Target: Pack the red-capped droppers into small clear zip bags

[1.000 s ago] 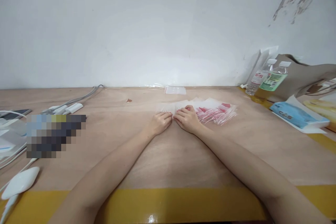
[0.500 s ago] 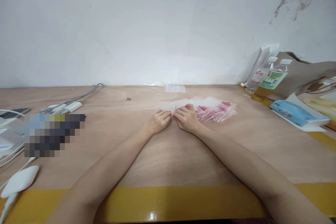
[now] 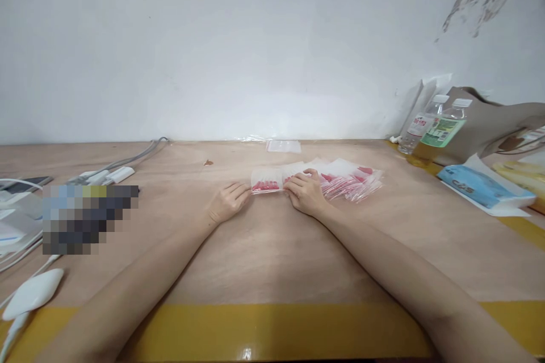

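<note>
A small clear plastic bag (image 3: 265,184) with red pieces along its near side lies flat on the table between my hands. The closed fingers of my left hand (image 3: 232,200) pinch its left edge. At the bag's right edge, my right hand (image 3: 305,190) is closed, thumb and fingers together on the plastic. Right beside that hand, a spread pile of similar bags (image 3: 351,181) with red contents overlaps on the table. A flat stack of clear, whitish bags (image 3: 283,146) lies farther back near the wall.
Two bottles (image 3: 445,127) and a blue tissue pack (image 3: 481,184) stand and lie at the right, by a grey bag (image 3: 489,113). Chargers and cables (image 3: 106,174), and a white earphone case (image 3: 34,293), lie at the left. A brown scrap (image 3: 208,162) sits at mid-table.
My left hand has moved left, away from my right hand, and the bag with red pieces now shows between them. My right hand has barely moved.
</note>
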Motion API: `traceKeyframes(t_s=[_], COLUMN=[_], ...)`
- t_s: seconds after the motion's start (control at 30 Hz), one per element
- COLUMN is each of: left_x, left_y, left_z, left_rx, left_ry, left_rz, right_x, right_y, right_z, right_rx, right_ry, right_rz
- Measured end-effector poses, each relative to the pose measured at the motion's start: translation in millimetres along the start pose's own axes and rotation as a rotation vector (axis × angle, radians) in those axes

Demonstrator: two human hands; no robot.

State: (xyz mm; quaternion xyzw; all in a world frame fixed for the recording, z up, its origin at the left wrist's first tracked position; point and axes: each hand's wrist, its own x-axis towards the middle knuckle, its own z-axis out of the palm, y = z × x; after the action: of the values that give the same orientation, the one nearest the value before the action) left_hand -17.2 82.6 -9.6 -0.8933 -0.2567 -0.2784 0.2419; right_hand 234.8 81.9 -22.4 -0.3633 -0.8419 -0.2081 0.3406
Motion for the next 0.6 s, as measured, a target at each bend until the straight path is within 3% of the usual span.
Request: traceKeyframes(t_s=[0.23, 0.37, 0.5, 0.6], left_x=[-7.7, 3.8, 21.7, 22.7], left_y=[-0.9, 16.0, 36.4, 34.3], left_z=[-6.4, -8.6, 0.0, 6.0], left_rx=[-0.057, -0.142, -0.23, -0.297], left_ry=[-0.032, -0.045, -0.216, -0.311], left_rz=[-0.058, -0.257, -0.19, -0.193], right_x=[-2.8, -10.7, -15.9, -15.6], right_y=[1.2, 9.1, 14.1, 11.0], right_z=[-4.7, -17.0, -23.7, -22.9], right_rx=[-0.003, -0.018, -0.061, -0.059], right_ry=[-0.064, -0.113, -0.142, -0.193], right_rz=[-0.035, 0.032, 0.118, 0.119])
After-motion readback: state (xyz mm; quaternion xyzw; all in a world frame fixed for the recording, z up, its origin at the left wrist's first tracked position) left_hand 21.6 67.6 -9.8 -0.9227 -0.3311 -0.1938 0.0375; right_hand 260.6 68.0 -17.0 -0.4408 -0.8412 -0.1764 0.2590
